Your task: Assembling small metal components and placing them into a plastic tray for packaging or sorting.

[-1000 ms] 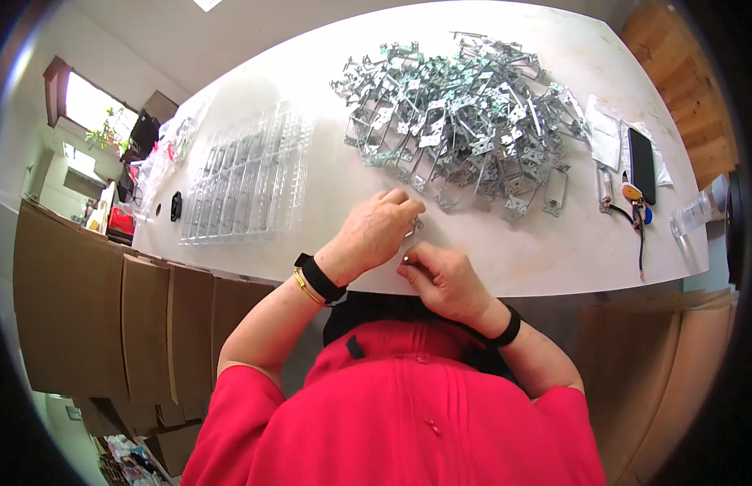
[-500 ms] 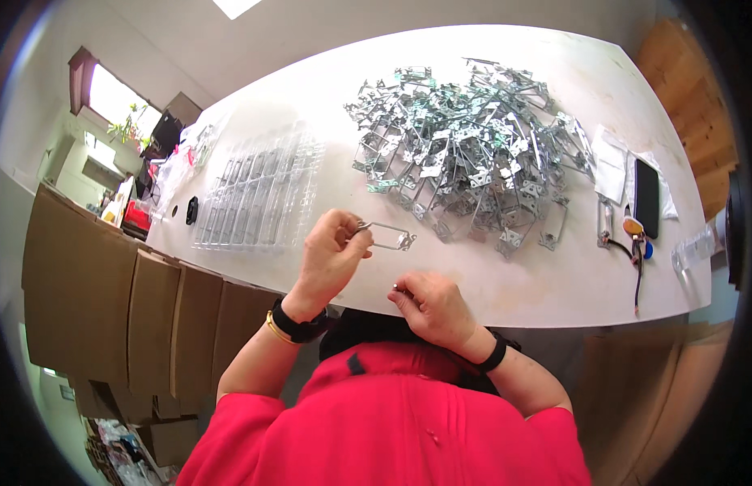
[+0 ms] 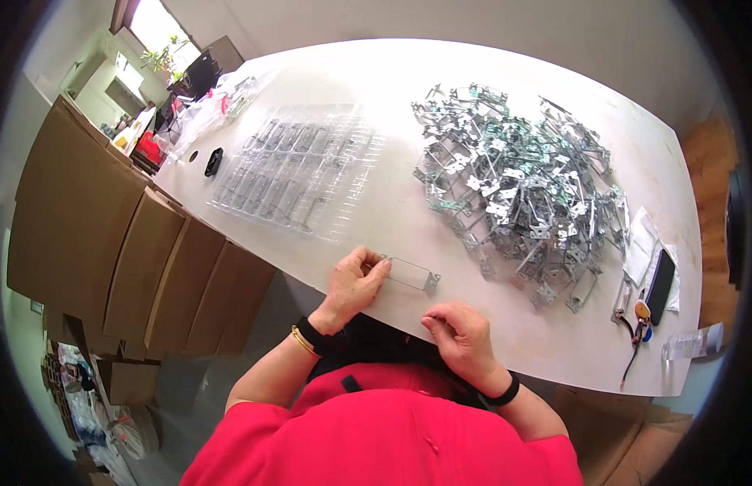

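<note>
My left hand (image 3: 356, 283) pinches the left end of a flat rectangular metal frame (image 3: 410, 273) that lies just above the white table (image 3: 408, 219) near its front edge. My right hand (image 3: 461, 336) rests on the table edge below and to the right of the frame, fingers curled together; whether something small sits between them I cannot tell. A big heap of the same metal frames (image 3: 518, 182) lies to the right of centre. A clear plastic compartment tray (image 3: 299, 170) lies to the left of centre, beyond my left hand.
A black phone (image 3: 660, 275) on white paper, a small tool with cable (image 3: 637, 320) and a clear bottle (image 3: 692, 344) sit at the table's right end. Brown cardboard boxes (image 3: 141, 259) stand along the left. Clear bags and a small black object (image 3: 213, 162) lie at the far left.
The hands have come apart: my left hand carried the metal frame leftwards and down onto the table, while my right hand stayed near the edge. The view swung left.
</note>
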`<control>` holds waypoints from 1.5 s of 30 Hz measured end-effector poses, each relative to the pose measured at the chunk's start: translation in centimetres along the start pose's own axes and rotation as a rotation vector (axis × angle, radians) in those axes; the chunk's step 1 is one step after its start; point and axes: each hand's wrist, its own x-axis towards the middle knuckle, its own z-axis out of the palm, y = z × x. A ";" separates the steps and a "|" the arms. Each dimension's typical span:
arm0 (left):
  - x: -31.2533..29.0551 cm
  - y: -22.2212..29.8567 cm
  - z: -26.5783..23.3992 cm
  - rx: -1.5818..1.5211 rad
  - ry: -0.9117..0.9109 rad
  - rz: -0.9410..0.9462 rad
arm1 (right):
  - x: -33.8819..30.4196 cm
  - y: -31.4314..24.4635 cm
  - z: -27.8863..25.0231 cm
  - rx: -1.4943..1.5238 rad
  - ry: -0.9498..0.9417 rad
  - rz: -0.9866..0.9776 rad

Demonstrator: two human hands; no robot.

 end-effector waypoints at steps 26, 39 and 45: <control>0.9 -2.8 -0.3 -0.169 -0.042 0.221 | -1.3 0.7 1.3 0.128 0.130 0.317; 1.1 -2.8 -0.3 -0.245 -0.026 0.221 | -0.5 -0.1 1.9 0.021 0.258 0.357; 0.8 -0.5 -1.5 -0.380 -0.258 -0.042 | -0.7 0.1 2.0 0.019 0.354 0.287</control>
